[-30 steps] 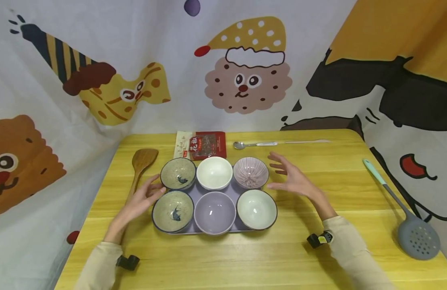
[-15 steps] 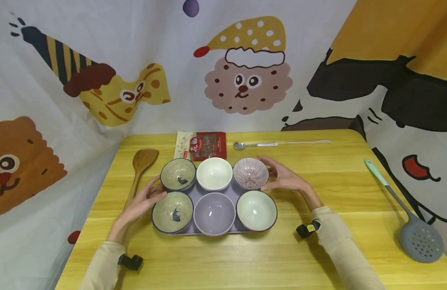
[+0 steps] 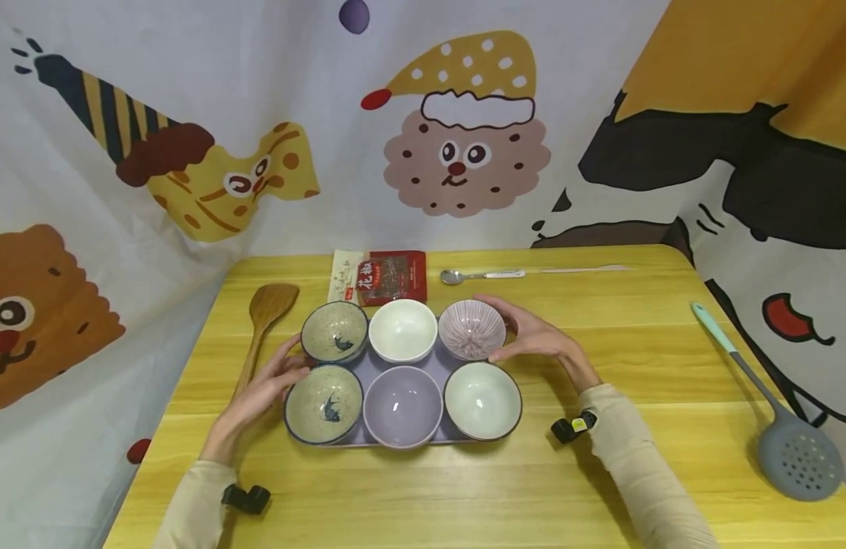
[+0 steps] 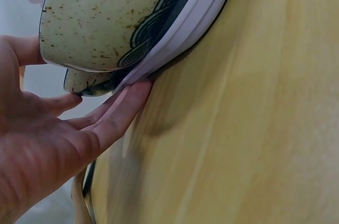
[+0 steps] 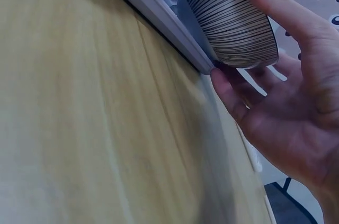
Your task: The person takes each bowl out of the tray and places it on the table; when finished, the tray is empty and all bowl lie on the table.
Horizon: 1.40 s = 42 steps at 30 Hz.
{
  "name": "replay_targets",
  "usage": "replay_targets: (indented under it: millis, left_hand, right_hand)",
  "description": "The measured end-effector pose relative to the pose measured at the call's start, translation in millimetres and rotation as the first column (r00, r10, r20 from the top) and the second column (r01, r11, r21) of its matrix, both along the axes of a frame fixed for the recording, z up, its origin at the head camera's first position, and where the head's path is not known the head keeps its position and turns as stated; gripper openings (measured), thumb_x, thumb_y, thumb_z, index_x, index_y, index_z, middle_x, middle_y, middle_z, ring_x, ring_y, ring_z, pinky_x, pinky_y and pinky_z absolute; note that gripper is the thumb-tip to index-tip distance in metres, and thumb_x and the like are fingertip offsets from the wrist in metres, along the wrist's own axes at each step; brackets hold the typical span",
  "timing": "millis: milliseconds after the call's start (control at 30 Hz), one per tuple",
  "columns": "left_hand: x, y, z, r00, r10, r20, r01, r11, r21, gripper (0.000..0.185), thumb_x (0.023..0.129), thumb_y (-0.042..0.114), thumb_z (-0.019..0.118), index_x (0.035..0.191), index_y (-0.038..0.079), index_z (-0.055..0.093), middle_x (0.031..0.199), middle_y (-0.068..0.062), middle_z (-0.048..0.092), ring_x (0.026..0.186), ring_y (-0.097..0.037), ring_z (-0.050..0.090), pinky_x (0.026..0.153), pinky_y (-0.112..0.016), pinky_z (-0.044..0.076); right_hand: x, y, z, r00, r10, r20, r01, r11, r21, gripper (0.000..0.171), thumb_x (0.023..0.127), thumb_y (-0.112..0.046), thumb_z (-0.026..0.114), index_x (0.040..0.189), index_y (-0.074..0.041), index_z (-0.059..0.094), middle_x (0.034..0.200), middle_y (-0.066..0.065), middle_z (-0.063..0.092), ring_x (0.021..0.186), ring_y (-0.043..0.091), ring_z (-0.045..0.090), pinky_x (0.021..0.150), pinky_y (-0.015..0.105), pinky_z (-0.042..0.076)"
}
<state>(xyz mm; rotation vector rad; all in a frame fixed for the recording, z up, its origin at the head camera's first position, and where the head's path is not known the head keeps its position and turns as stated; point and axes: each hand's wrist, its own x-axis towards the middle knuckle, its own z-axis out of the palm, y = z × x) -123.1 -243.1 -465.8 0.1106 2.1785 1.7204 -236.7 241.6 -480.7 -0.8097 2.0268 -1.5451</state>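
A purple tray (image 3: 376, 371) carries several bowls in two rows on the table. My left hand (image 3: 261, 385) is at the tray's left end. In the left wrist view its thumb reaches the front speckled bowl (image 4: 100, 17), while fairly straight fingers (image 4: 114, 122) touch the tray edge (image 4: 180, 28). At the opposite end, my right hand (image 3: 533, 333) curves around the striped bowl (image 3: 472, 329). The right wrist view shows its thumb near the bowl rims and curled fingers (image 5: 229, 91) against the tray corner (image 5: 198, 60). Some fingertips are hidden behind bowls.
A wooden spatula (image 3: 272, 301) lies left of the tray. Behind the bowls are a red spice packet (image 3: 389, 277), a small spoon (image 3: 481, 276) and a thin pale stick (image 3: 584, 268). A grey slotted turner (image 3: 800, 457) lies at the right edge.
My right hand has moved left from beside the tray and come around the striped bowl. The left hand has shifted only slightly at its end. Tray and bowls stay on the table.
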Motion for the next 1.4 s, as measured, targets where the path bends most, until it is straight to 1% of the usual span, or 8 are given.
replay_targets:
  millis: [233, 367, 500, 600, 833, 1000, 1167, 1400]
  left_hand:
    - [1.1, -5.5, -2.5, 1.000, 0.013, 0.007, -0.012, 0.999, -0.041, 0.076, 0.105, 0.021, 0.050, 0.163, 0.009, 0.003, 0.151, -0.036, 0.038, 0.115, -0.008, 0.054, 0.089, -0.031, 0.045]
    - [2.0, -7.2, -3.7, 1.000, 0.014, 0.012, -0.013, 0.999, -0.036, 0.076, 0.105, 0.021, 0.050, 0.163, 0.008, 0.003, 0.150, -0.036, 0.039, 0.109, -0.001, 0.054, 0.084, -0.029, 0.045]
    - [1.4, -6.7, -3.9, 1.000, 0.007, 0.011, -0.007, 1.000, -0.017, 0.076, 0.105, 0.021, 0.050, 0.163, 0.008, 0.003, 0.149, -0.036, 0.039, 0.108, 0.001, 0.055, 0.086, -0.029, 0.046]
    - [1.1, -5.8, -2.7, 1.000, 0.005, 0.012, -0.004, 1.000, -0.011, 0.076, 0.105, 0.021, 0.049, 0.163, 0.007, 0.002, 0.149, -0.037, 0.038, 0.108, 0.001, 0.054, 0.085, -0.028, 0.045]
    - [3.1, -0.7, -1.5, 1.000, 0.015, 0.019, -0.015, 1.000, -0.007, 0.073, 0.106, 0.022, 0.047, 0.163, 0.008, 0.003, 0.149, -0.036, 0.039, 0.105, 0.003, 0.054, 0.074, -0.025, 0.042]
    - [1.8, -2.6, -4.5, 1.000, -0.004, 0.017, 0.004, 1.000, 0.008, 0.073, 0.107, 0.021, 0.045, 0.163, 0.007, 0.002, 0.151, -0.038, 0.036, 0.105, 0.005, 0.054, 0.073, -0.025, 0.042]
    - [1.9, -4.2, -5.2, 1.000, -0.008, 0.015, 0.008, 1.000, 0.012, 0.073, 0.106, 0.020, 0.046, 0.163, 0.007, 0.002, 0.151, -0.038, 0.035, 0.105, 0.006, 0.055, 0.078, -0.025, 0.046]
    - [1.6, -4.2, -5.3, 1.000, -0.001, 0.010, 0.001, 1.000, 0.008, 0.072, 0.106, 0.020, 0.048, 0.163, 0.006, 0.006, 0.151, -0.038, 0.036, 0.105, 0.005, 0.056, 0.078, -0.025, 0.047]
  right_hand:
    - [6.4, -7.5, 0.9, 0.990, -0.076, -0.116, 0.080, 0.996, 0.027, 0.111, 0.068, -0.010, 0.094, 0.158, -0.006, 0.030, 0.151, 0.018, 0.047, 0.136, 0.038, 0.048, 0.113, 0.056, 0.038]
    - [13.0, -10.2, -0.7, 0.973, -0.137, -0.184, 0.152, 0.986, 0.073, 0.109, 0.066, -0.017, 0.097, 0.156, -0.006, 0.036, 0.146, 0.017, 0.053, 0.130, 0.037, 0.055, 0.109, 0.055, 0.044]
    - [18.9, -10.1, -0.8, 0.952, -0.204, -0.228, 0.233, 0.966, 0.111, 0.108, 0.063, -0.023, 0.098, 0.154, -0.010, 0.041, 0.144, 0.016, 0.056, 0.128, 0.036, 0.057, 0.106, 0.055, 0.047]
    - [20.7, -8.4, -1.0, 0.945, -0.246, -0.216, 0.271, 0.958, 0.095, 0.106, 0.064, -0.021, 0.098, 0.154, -0.011, 0.042, 0.142, 0.017, 0.058, 0.126, 0.038, 0.058, 0.103, 0.051, 0.051]
    - [28.0, 5.9, 4.7, 0.926, -0.345, -0.154, 0.349, 0.937, 0.002, 0.100, 0.070, -0.010, 0.092, 0.155, -0.006, 0.039, 0.146, 0.022, 0.053, 0.125, 0.042, 0.058, 0.093, 0.031, 0.056]
    - [34.0, 25.2, 10.2, 0.875, -0.450, -0.178, 0.449, 0.892, -0.051, 0.097, 0.073, -0.003, 0.089, 0.155, -0.004, 0.039, 0.150, 0.024, 0.048, 0.125, 0.042, 0.057, 0.091, 0.020, 0.054]
    - [36.9, 46.9, 16.9, 0.813, -0.552, -0.188, 0.546, 0.833, -0.083, 0.094, 0.076, 0.000, 0.086, 0.156, -0.004, 0.037, 0.150, 0.025, 0.046, 0.117, 0.023, 0.062, 0.088, 0.017, 0.054]
    - [41.1, 75.3, 22.9, 0.691, -0.697, -0.192, 0.680, 0.717, -0.154, 0.090, 0.076, 0.003, 0.085, 0.154, 0.000, 0.039, 0.146, 0.029, 0.048, 0.109, 0.004, 0.063, 0.083, 0.015, 0.055]
